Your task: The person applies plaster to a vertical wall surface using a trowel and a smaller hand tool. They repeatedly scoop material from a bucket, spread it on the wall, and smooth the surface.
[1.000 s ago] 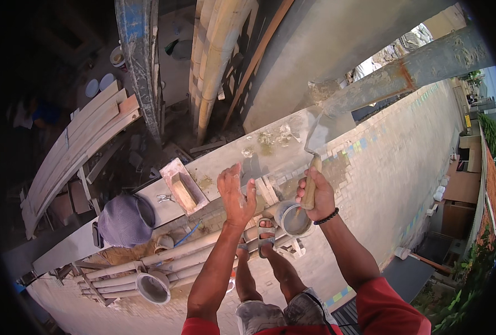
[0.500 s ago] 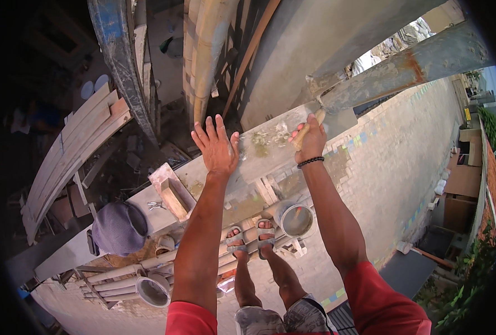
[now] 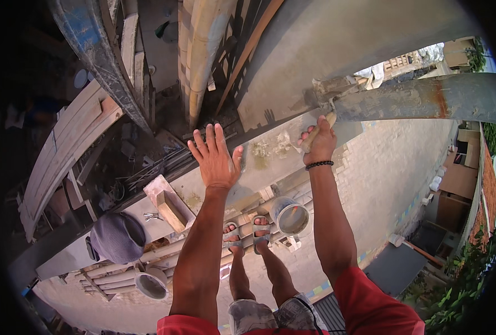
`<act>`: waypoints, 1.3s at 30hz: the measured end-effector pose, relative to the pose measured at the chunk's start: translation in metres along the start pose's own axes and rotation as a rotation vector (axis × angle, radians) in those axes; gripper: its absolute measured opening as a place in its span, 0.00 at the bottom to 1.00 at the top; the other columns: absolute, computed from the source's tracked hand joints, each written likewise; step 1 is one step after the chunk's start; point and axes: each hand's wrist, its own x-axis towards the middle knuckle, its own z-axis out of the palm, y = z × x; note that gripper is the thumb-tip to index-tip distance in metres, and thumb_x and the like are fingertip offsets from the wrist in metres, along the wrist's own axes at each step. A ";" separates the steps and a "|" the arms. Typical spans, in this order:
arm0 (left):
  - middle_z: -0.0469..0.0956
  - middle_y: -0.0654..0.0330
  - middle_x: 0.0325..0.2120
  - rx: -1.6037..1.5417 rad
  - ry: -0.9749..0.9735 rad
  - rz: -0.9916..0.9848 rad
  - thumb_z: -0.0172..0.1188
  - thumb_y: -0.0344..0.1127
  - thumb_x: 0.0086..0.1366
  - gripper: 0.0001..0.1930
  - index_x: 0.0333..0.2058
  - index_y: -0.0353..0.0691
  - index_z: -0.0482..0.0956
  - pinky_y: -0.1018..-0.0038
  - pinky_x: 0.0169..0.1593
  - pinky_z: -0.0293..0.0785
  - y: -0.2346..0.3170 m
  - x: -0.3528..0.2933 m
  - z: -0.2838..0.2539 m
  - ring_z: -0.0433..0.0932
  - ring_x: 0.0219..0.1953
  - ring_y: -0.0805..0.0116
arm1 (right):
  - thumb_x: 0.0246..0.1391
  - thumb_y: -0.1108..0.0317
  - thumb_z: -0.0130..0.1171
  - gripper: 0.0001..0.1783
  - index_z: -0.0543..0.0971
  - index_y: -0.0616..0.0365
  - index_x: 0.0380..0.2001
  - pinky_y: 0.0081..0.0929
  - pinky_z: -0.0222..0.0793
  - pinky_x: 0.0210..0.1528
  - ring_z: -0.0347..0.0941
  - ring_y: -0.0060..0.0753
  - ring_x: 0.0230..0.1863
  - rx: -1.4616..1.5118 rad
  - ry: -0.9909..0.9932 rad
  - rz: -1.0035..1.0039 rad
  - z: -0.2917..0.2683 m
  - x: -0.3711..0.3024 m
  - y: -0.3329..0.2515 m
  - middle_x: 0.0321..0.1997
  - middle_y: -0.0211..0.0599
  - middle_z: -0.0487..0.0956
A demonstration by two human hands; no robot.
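Right hand: here it is at 2 o'clock from mid-view, my right hand [image 3: 320, 142], the grip curled closed round a wooden handle, a dark beaded bracelet [image 3: 319, 164] at the wrist.
Trowel: at 2 o'clock too, the trowel [image 3: 332, 116] slants up and right through that fist, pointing at the near end of the grey beam [image 3: 401, 101]; its metal end I can hardly make out.
Left hand: over to 10 o'clock, my left hand [image 3: 217, 162], fingers spread wide, holding nothing, over the ledge [image 3: 248, 168]; whether it touches, I cannot tell from here.
Float: down at 8 o'clock on that ledge, a pale float [image 3: 171, 212] with its wooden block uppermost, a small metal piece [image 3: 152, 216] just beside it.
Cap: farther out at 8 o'clock, a purple-grey knitted cap [image 3: 118, 237].
Bucket: between 4 and 5 o'clock, below the ledge, a bucket [image 3: 277, 207] with grey contents, beside the sandalled feet [image 3: 261, 231].
Poles: up at 11 o'clock, tall bamboo poles [image 3: 199, 61].
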 end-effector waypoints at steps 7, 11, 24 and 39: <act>0.52 0.47 0.63 -0.031 -0.019 0.005 0.39 0.59 0.66 0.39 0.65 0.35 0.47 0.45 0.66 0.30 0.002 0.005 0.002 0.41 0.67 0.39 | 0.57 0.57 0.54 0.13 0.65 0.52 0.33 0.29 0.65 0.14 0.65 0.28 0.15 -0.094 0.062 -0.029 0.001 0.001 0.010 0.21 0.31 0.67; 0.51 0.48 0.64 -0.034 -0.049 -0.012 0.42 0.60 0.64 0.40 0.65 0.35 0.48 0.44 0.66 0.30 -0.001 0.005 0.001 0.40 0.67 0.38 | 0.57 0.56 0.54 0.13 0.65 0.51 0.34 0.28 0.65 0.14 0.65 0.28 0.14 -0.031 0.059 -0.122 0.002 -0.013 -0.019 0.20 0.30 0.67; 0.51 0.47 0.64 -0.071 -0.095 -0.016 0.43 0.61 0.63 0.41 0.65 0.35 0.48 0.45 0.66 0.30 0.005 0.010 -0.001 0.39 0.67 0.37 | 0.58 0.56 0.53 0.13 0.65 0.52 0.34 0.26 0.64 0.14 0.65 0.26 0.14 -0.090 0.117 0.067 0.002 0.006 0.004 0.21 0.29 0.66; 0.52 0.46 0.63 -0.053 -0.116 -0.014 0.42 0.61 0.64 0.41 0.64 0.35 0.48 0.45 0.66 0.30 0.004 0.011 -0.002 0.40 0.67 0.37 | 0.58 0.58 0.54 0.12 0.66 0.53 0.34 0.26 0.65 0.13 0.65 0.25 0.13 -0.106 0.092 -0.341 0.015 -0.009 -0.011 0.20 0.30 0.66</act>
